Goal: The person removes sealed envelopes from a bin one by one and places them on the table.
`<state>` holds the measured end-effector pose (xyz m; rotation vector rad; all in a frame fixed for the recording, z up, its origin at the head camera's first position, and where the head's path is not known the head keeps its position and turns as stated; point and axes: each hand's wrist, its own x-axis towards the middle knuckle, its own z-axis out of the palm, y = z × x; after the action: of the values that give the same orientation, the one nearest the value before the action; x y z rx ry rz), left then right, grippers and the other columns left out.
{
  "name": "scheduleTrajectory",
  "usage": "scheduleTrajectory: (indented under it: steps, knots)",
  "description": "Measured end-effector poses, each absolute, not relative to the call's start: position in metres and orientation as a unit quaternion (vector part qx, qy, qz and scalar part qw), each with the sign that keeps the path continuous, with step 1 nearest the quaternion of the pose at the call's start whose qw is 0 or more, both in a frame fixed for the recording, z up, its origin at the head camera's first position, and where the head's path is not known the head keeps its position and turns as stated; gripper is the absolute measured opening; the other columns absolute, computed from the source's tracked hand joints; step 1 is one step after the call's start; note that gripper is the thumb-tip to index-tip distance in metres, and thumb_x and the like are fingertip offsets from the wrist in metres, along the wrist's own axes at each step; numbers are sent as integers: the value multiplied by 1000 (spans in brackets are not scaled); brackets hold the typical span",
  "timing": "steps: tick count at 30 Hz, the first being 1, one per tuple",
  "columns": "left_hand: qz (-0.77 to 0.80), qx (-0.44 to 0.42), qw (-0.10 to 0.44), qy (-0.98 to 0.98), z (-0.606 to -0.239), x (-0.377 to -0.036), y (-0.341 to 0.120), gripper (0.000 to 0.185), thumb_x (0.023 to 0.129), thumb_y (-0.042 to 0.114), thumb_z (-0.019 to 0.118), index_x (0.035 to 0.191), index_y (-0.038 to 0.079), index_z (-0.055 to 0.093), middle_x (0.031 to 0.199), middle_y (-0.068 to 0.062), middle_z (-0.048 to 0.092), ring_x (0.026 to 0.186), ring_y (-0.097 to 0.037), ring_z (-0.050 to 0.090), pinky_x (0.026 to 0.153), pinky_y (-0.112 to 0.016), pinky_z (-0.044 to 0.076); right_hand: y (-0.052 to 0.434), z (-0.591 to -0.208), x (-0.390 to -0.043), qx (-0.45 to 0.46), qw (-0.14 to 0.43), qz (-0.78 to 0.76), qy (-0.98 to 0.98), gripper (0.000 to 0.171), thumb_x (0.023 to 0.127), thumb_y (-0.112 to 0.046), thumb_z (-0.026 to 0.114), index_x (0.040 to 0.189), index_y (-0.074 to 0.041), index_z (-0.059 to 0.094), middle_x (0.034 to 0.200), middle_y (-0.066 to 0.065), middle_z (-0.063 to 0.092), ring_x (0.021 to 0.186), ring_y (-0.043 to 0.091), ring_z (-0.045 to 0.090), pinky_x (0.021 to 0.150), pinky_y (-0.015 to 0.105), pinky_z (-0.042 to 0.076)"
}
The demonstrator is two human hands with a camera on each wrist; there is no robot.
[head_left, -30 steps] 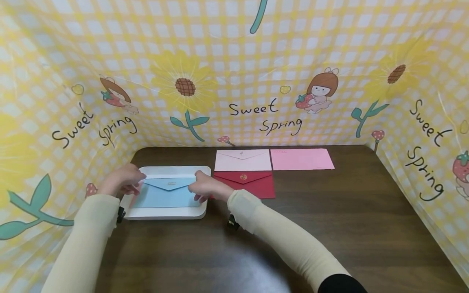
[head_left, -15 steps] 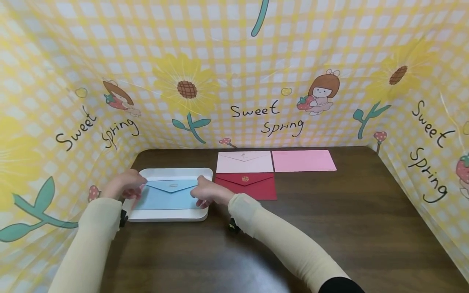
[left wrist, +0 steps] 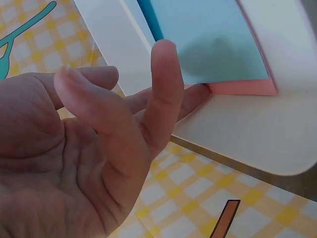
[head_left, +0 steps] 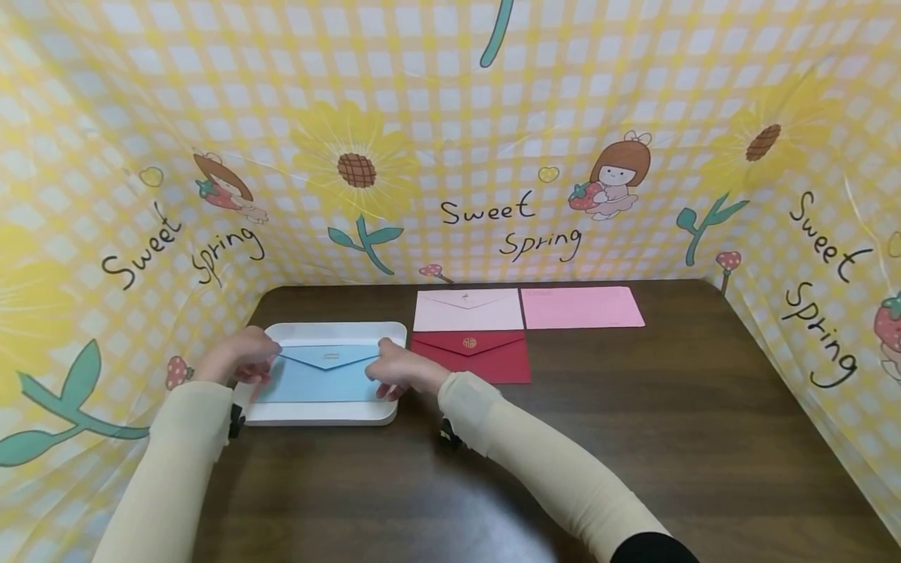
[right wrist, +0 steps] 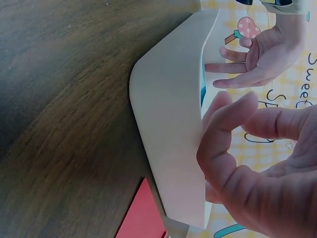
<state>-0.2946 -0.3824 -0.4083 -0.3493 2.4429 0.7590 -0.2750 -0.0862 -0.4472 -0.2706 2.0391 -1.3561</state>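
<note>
A blue envelope (head_left: 317, 383) with a pointed flap lies in a white tray (head_left: 317, 413) at the left of the table. Beneath it, a pink edge (left wrist: 247, 89) shows in the left wrist view. My left hand (head_left: 235, 357) is at the tray's left end, a fingertip touching the envelopes' edge and the other fingers loosely bent. At the opposite end, my right hand (head_left: 403, 369) reaches over the tray wall, thumb and index bent towards each other with nothing visible between them. The tray wall (right wrist: 168, 104) hides its lower fingertips in the right wrist view.
Right of the tray lies a red envelope (head_left: 486, 367) with a gold emblem. Behind it are a pale pink envelope (head_left: 468, 314) and a brighter pink one (head_left: 583, 307). A yellow checked cloth (head_left: 479, 117) surrounds the dark wooden table (head_left: 633, 407).
The left fingers have lowered slightly at the envelopes' left end. The right hand stays at the right end; the tray and the other envelopes have not moved.
</note>
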Motion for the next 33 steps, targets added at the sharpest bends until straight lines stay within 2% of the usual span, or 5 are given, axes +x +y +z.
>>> scheduleTrajectory:
  steps: [8,13,21,28,33]
  knots:
    - [293,-125,276,907,-405,-292,-380,29,104,14,49,111,-13,55,88,-21,64,63,-17,64,60,-26,53,-86,-445,-273,-100,335,-516,782,73,99,-10,64,159,1,25,120,14,52,71,28,67,59,31,54]
    - [302,-126,275,904,-408,-294,-383,34,106,16,50,119,-16,56,84,-19,66,62,-16,63,61,-26,53,-85,-447,-274,-102,327,-531,775,76,99,-10,64,161,0,22,120,15,53,72,27,67,62,33,55]
    - [328,-112,279,896,-409,-294,-389,41,107,17,51,130,-17,53,80,-14,67,62,-15,59,61,-25,52,-82,-445,-276,-83,282,-559,775,74,99,-10,64,162,-1,26,126,16,54,81,34,71,57,29,56]
    - [342,-108,274,892,-413,-296,-393,30,107,18,53,113,-10,62,75,-8,65,63,-14,57,60,-26,51,-80,-447,-277,-55,258,-582,769,74,99,-10,64,163,-2,27,121,15,57,82,34,71,57,29,55]
    - [337,-108,266,897,-411,-295,-392,27,107,16,54,108,-9,64,75,-8,62,64,-15,57,60,-26,52,-79,-448,-278,-58,254,-589,765,73,99,-10,64,162,-1,28,118,15,58,83,35,71,57,29,56]
